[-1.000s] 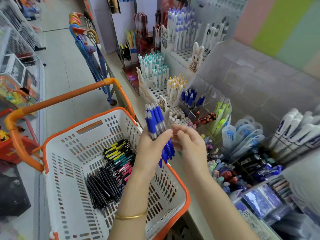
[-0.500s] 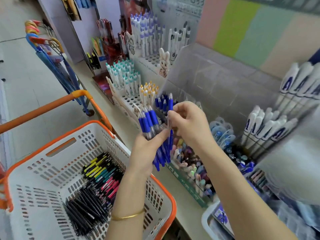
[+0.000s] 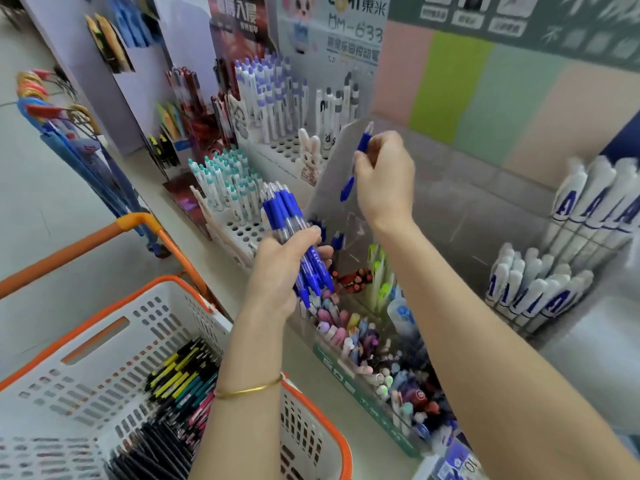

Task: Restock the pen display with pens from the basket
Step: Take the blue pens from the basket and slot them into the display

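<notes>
Clearly the restocking is only partway. The left hand (image 3: 280, 271) curls tight round a thick bundle of blue pens (image 3: 284, 213) at the centre of view. Up at one o'clock, the right hand (image 3: 384, 178) pinches a single blue pen (image 3: 363, 142) upright over the clear plastic pen display (image 3: 325, 181), not yet slotted in. A few blue caps (image 3: 337, 240) show in the compartment below. At seven o'clock the basket (image 3: 86, 375), white slotted plastic with a smooth orange rim, holds many slim black, yellow, teal and pink pens (image 3: 173, 393), so much looks left to do.
</notes>
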The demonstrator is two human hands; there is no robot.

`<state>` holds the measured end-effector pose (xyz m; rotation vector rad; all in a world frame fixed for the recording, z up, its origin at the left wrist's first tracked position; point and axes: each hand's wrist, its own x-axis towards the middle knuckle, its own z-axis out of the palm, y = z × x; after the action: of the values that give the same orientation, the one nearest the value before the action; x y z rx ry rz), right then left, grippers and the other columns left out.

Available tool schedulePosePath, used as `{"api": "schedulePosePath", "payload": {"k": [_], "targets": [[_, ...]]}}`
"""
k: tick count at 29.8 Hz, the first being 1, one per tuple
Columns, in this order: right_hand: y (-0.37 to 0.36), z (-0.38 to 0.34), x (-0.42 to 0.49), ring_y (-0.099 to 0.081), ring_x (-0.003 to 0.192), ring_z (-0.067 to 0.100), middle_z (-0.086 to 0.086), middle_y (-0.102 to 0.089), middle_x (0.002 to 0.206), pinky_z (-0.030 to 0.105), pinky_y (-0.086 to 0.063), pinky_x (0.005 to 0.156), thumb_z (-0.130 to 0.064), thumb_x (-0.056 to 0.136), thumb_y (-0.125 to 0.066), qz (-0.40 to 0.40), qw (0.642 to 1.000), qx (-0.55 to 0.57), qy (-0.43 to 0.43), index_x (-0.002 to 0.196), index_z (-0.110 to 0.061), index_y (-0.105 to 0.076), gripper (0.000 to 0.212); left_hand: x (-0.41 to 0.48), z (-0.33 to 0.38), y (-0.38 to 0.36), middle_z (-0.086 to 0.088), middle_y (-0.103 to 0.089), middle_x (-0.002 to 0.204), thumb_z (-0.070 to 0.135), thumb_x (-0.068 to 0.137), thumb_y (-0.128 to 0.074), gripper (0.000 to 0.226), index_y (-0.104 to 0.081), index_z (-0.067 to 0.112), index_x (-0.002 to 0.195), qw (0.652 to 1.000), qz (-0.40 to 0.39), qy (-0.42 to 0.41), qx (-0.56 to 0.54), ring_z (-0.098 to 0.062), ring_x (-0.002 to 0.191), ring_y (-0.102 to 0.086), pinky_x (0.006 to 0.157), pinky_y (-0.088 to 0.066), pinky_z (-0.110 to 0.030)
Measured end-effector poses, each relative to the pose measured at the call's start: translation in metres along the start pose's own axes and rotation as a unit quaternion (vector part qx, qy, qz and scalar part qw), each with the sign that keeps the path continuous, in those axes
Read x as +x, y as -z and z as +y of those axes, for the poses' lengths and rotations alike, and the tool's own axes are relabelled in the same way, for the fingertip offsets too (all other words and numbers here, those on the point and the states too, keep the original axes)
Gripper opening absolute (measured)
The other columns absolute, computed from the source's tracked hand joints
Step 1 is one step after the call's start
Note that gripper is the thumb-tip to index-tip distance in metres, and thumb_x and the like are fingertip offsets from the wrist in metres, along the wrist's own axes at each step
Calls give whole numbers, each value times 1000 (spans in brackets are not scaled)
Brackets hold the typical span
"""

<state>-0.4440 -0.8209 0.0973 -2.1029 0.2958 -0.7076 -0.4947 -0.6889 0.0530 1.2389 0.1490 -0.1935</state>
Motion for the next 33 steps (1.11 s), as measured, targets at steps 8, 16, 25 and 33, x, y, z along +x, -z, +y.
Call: {"api": "schedulePosePath", "payload": {"k": [8, 16, 25, 33], "targets": [[-24, 9, 8, -52, 78, 32, 13, -62, 95, 32, -30, 60, -12, 96, -49, -98, 961, -258, -2, 89, -10, -47, 7, 17, 3, -8, -7, -64, 75, 3, 93, -58, 8, -59, 8, 87, 1000, -27, 4, 1, -11, 58, -68, 52, -54, -24], [-7, 9, -2, -60, 85, 26, 7, -68, 94, 35, -48, 69, -9, 90, -48, -72, 983, -168, 0, 95, -9, -65, 17, 28, 3, -13, -4, -65, 69, 3, 93, -57, 7, -57, 8, 89, 998, -62, 8, 0, -13, 59, -67, 57, -57, -28], [6, 3, 1, -50, 46, 11, 1, -55, 55, 27, -43, 48, -22, 92, -61, -184, 979, 63, -55, 78, -1, -68, 27, 35, 5, -18, -4, -70, 71, 3, 94, -56, 7, -59, 8, 91, 994, -103, 27, -7, -18, 65, -70, 60, -59, -30], [-12, 9, 11, -62, 68, 24, 2, -62, 69, 47, -52, 65, -22, 96, -53, 61, 994, 59, 69, 83, -12, -63, 19, 41, 1, -9, -3, -61, 74, 7, 92, -61, 7, -56, 11, 89, 999, -29, 41, 11, -7, 53, -63, 57, -56, -25]]}}
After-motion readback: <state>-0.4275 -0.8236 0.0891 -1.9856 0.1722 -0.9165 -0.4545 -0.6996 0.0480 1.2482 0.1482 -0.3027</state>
